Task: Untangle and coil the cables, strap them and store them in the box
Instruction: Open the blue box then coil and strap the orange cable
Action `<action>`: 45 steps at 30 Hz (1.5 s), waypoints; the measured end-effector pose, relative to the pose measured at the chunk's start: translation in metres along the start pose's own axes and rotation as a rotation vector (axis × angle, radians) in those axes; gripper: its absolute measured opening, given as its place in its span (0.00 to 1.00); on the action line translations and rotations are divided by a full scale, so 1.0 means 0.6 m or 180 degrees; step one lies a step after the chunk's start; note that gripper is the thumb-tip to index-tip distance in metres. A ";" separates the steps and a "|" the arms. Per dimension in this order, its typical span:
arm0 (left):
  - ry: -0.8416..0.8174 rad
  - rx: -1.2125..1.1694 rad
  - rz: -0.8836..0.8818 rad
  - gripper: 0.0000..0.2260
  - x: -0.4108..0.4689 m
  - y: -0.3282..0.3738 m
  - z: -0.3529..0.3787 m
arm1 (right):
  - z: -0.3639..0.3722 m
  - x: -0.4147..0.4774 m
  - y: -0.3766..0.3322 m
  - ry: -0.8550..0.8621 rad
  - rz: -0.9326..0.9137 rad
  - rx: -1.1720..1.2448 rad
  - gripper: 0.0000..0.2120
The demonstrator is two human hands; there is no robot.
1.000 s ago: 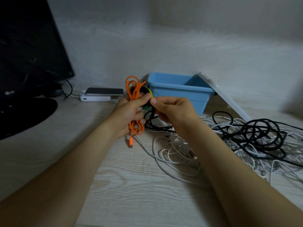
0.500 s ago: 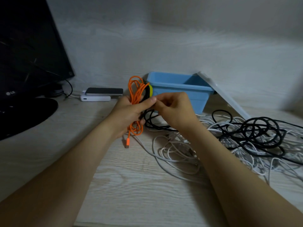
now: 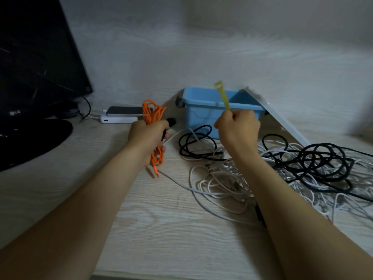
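Note:
My left hand point(image 3: 148, 136) grips a coiled orange cable point(image 3: 152, 116) upright above the desk, with its plug end hanging below the fist. A black strap end point(image 3: 171, 122) sticks out beside that hand. My right hand point(image 3: 238, 129) pinches a yellow-green strap point(image 3: 222, 94) and holds it up in front of the blue box point(image 3: 203, 110). The box stands open at the back of the desk. A small black cable loop point(image 3: 193, 142) lies in front of the box.
A tangle of white cables point(image 3: 222, 182) and black cables point(image 3: 319, 162) covers the desk at right. The box's white lid point(image 3: 276, 116) leans against it. A monitor point(image 3: 34, 63) stands at left, with a phone on a white power bank point(image 3: 121, 116) behind.
My hands were together at the orange coil; my right hand has pulled away to the right and lifted, drawing the yellow-green strap free. The left hand keeps its hold on the coil.

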State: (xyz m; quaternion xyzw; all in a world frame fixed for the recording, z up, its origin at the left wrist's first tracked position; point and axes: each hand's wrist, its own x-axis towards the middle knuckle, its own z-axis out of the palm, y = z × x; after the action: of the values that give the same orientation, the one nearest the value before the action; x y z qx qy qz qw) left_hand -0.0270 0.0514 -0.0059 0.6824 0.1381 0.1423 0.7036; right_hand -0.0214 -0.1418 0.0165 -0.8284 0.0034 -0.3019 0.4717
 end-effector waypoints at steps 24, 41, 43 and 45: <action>-0.1745 -0.0617 0.0164 0.11 -0.061 0.053 0.022 | 0.012 -0.030 -0.045 0.0163 -0.1796 -0.0100 0.10; -0.3047 0.0033 -0.0081 0.08 -0.096 0.039 0.041 | -0.013 -0.008 -0.036 -0.0524 -0.1001 0.0217 0.18; -0.3024 0.0131 0.0215 0.08 -0.093 0.036 0.046 | -0.016 -0.002 -0.026 -0.0203 -0.1001 0.0122 0.18; -0.2856 0.0401 0.0628 0.07 -0.090 0.030 0.047 | -0.019 0.006 -0.014 0.0069 -0.0907 0.0152 0.20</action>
State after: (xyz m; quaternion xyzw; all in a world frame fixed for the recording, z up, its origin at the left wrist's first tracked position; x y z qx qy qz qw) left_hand -0.0660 0.0047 0.0128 0.7279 -0.2372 -0.1095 0.6340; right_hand -0.0266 -0.1468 0.0292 -0.8058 -0.1163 -0.3747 0.4436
